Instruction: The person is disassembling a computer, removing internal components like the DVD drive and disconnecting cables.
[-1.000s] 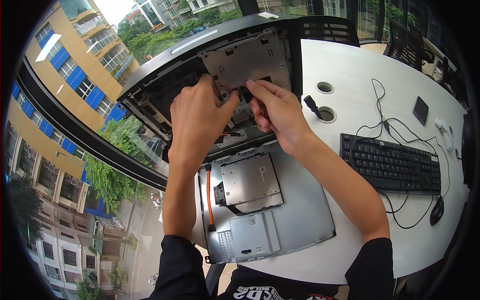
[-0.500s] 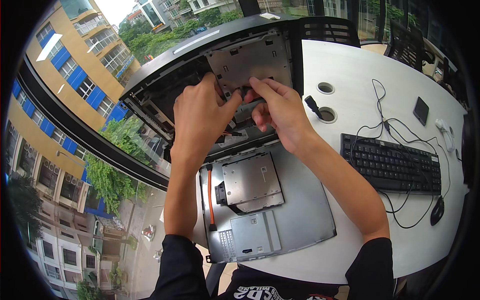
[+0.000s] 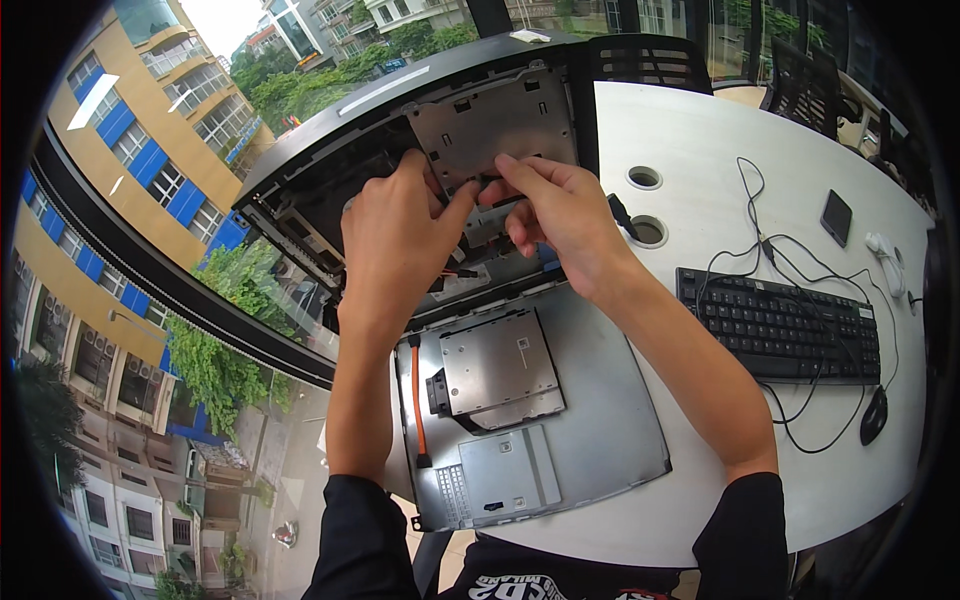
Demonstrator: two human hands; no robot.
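Note:
An open black desktop computer case (image 3: 400,88) lies at the far side of the table, with its inside facing me. A bare metal bracket plate (image 3: 495,125) covers part of its upper right. My left hand (image 3: 395,235) reaches into the case, thumb at the plate's lower edge and fingers curled behind into the dark interior. Beside it my right hand (image 3: 575,225) has thumb and forefinger pinched at the same edge, the other fingers curled. A small dark piece shows between the two hands, too hidden to name. Thin cables (image 3: 462,272) show below my left hand.
Nearer me lies a metal side panel (image 3: 610,410) bearing a slim metal drive (image 3: 500,365) and an orange cable (image 3: 418,400). To the right are a black keyboard (image 3: 780,325), mouse (image 3: 874,416), phone (image 3: 836,217) and a black plug (image 3: 622,214) by a table hole. Windows border the left.
The whole view has shifted slightly. Both hands stay at the plate's lower edge with almost the same grip; only small finger movements show.

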